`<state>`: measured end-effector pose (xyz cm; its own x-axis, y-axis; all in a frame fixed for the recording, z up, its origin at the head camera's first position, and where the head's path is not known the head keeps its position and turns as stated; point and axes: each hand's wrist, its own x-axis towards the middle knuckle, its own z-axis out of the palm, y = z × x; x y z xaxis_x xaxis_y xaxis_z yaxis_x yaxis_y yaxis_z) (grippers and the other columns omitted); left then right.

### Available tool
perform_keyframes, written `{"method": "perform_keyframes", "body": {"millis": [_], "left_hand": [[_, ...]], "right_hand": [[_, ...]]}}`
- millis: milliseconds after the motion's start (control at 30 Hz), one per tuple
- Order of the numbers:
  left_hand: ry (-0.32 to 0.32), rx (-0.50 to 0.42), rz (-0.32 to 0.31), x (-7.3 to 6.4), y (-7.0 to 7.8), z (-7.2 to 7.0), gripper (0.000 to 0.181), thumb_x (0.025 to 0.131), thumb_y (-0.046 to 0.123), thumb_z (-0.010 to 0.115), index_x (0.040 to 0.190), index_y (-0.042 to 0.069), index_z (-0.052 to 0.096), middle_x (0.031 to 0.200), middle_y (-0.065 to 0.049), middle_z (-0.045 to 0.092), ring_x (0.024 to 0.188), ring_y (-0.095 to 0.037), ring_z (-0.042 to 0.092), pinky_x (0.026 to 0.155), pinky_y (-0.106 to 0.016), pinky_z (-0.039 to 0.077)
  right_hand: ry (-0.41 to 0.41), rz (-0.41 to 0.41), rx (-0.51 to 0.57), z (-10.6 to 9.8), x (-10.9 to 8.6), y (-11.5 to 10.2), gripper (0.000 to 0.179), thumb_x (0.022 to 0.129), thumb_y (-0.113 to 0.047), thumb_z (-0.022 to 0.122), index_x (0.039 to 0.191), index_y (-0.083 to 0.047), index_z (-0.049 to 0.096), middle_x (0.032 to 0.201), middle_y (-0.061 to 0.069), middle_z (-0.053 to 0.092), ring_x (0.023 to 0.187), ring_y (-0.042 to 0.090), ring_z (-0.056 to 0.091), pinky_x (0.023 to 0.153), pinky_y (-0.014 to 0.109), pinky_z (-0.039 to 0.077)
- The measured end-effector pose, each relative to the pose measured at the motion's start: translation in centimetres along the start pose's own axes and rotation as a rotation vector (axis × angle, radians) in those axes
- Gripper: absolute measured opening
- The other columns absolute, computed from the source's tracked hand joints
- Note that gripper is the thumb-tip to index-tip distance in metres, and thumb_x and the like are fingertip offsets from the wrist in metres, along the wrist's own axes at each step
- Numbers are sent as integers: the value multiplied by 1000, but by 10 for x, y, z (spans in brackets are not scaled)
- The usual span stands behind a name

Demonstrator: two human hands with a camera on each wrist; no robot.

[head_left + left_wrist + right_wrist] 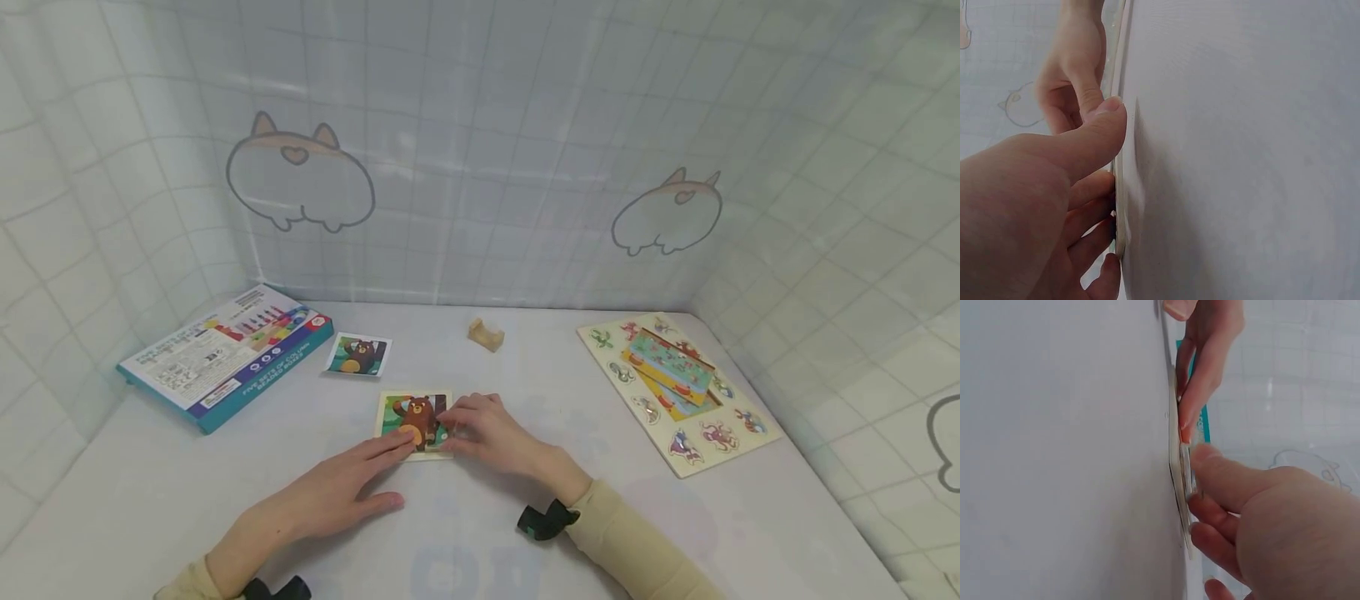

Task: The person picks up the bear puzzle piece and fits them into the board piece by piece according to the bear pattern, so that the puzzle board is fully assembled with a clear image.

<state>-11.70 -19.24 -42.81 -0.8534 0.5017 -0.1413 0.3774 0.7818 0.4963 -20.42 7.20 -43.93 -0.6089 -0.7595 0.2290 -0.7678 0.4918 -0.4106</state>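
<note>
A square wooden bear jigsaw puzzle (418, 408) lies flat on the table in the head view, its picture showing a brown bear on green. My left hand (322, 493) rests its outstretched fingers on the lower left of the picture, thumb apart on the near side. At the right edge of the puzzle, my right hand (495, 435) has curled fingers and pinches a thin puzzle piece (1186, 472) between thumb and fingers, partly hidden by them. From the left wrist view, the puzzle's board (1120, 219) appears edge-on beside the left fingers.
Behind the puzzle lies a bear picture card (358, 356). A teal-edged toy box (228, 354) sits at the left. Toward the back is a small tan wooden block (486, 335). On the right, an animal puzzle board (678, 450) bears colourful cards (671, 367).
</note>
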Motion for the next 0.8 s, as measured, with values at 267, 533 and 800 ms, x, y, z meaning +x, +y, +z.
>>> {"method": "perform_keyframes", "body": {"millis": [267,533,800], "left_hand": [[7,17,18,0,-1,-1,75,93,63,56,154,21,42,163,3,33,148,-28,34,112,-55,40],[15,16,24,-1,0,-2,75,92,63,56,153,22,42,161,2,36,146,-29,37,111,-55,42],[21,26,8,1,2,1,75,92,62,57,153,21,43,162,2,35,147,-28,35,111,-55,41]], "right_hand": [[-2,4,-17,5,0,-2,39,93,-34,71,127,-13,68,110,-5,63,98,7,53,87,30,35],[-1,30,10,7,0,-4,34,94,-30,71,123,-13,70,104,-5,59,97,7,51,87,29,34],[11,42,20,9,1,-4,30,93,-29,73,118,-14,73,99,-6,59,93,7,51,83,26,30]]}}
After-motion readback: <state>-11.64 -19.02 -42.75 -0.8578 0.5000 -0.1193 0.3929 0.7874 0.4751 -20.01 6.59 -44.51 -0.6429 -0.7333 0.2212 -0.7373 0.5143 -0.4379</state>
